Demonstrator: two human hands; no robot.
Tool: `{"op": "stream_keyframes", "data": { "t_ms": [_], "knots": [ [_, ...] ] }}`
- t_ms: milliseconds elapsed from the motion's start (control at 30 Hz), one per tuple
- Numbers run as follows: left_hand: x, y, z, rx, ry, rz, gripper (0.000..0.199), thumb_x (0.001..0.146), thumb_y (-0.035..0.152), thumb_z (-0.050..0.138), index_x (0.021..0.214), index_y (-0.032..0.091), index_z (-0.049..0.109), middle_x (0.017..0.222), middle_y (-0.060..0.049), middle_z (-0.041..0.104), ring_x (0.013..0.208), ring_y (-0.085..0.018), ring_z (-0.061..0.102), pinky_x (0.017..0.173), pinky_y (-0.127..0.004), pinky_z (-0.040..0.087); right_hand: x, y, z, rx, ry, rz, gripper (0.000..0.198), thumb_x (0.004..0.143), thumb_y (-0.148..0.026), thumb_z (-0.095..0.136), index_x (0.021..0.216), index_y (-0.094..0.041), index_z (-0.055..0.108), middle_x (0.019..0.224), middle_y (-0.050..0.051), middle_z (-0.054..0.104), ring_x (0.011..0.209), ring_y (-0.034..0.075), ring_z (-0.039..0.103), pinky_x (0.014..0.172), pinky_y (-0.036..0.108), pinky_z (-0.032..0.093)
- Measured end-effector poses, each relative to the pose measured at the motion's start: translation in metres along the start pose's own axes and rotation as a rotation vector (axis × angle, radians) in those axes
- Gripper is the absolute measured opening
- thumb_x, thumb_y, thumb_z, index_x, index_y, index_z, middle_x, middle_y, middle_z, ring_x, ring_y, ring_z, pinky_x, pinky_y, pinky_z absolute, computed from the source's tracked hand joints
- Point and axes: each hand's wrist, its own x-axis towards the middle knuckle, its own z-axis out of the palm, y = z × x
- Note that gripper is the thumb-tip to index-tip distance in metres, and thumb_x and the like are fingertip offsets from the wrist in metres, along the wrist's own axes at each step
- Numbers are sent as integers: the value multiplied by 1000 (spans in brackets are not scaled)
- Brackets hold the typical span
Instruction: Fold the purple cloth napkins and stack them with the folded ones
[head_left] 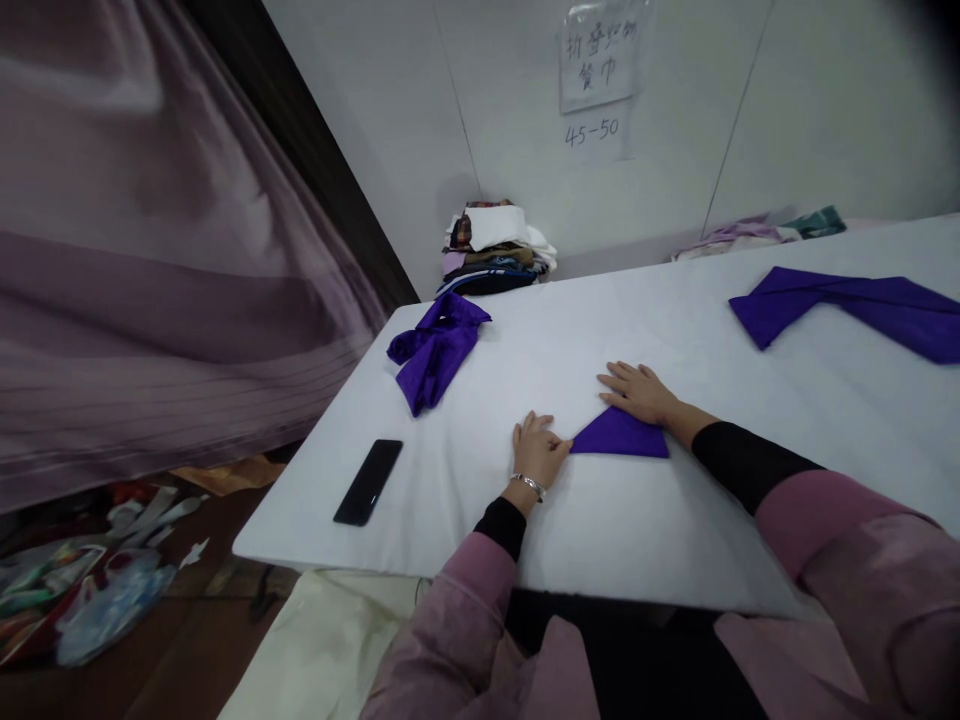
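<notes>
A purple cloth napkin [621, 435], folded to a flat triangle-like shape, lies on the white-covered table in front of me. My left hand [537, 455], with a silver bracelet at the wrist, pinches its left corner between thumb and forefinger while the other fingers stretch away. Across its upper edge rests my right hand [637, 393], flat with fingers extended to the left; the palm hides part of the cloth. Beyond my left hand sits a crumpled purple cloth [439, 355]. Another purple cloth [855, 300], loosely folded lengthwise, is at the far right.
A black phone [369, 482] lies near the left end of the white table [465, 480]. Stacked clothes [499, 250] stand at the back edge by the wall, with more fabric [757, 235] further right. A mauve curtain [150, 250] hangs left, above bagged items [112, 610] on the floor.
</notes>
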Motion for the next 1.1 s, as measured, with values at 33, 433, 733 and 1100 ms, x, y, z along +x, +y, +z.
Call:
{"op": "stream_keyframes", "data": {
  "t_ms": [33,433,733,1100],
  "knots": [
    [0,0,0,-1,2,-1,25,77,35,63,57,22,60,127,1,55,133,-23,27,110,-47,10,0,0,0,0,2,-2,64,88,-61,17,135,-26,42,146,9,32,134,28,25,105,53,22],
    [-5,2,-7,10,-25,-42,18,75,31,67,64,20,58,135,-3,48,134,-22,26,111,-43,12,0,1,0,-1,13,3,62,88,-60,19,135,-26,42,146,9,32,134,27,26,104,52,23],
    [-5,-9,-20,-51,-112,-89,21,66,16,69,85,21,61,141,-5,41,136,-22,25,112,-44,12,1,2,3,3,1,-7,62,89,-60,20,136,-25,41,147,11,31,134,28,25,104,53,22],
    [23,61,17,204,-99,242,62,87,55,36,136,18,36,150,-9,24,139,-24,14,112,-50,8,0,1,3,-16,41,-39,59,90,-56,22,134,-22,43,145,13,33,133,29,27,103,52,22]
  ]
}}
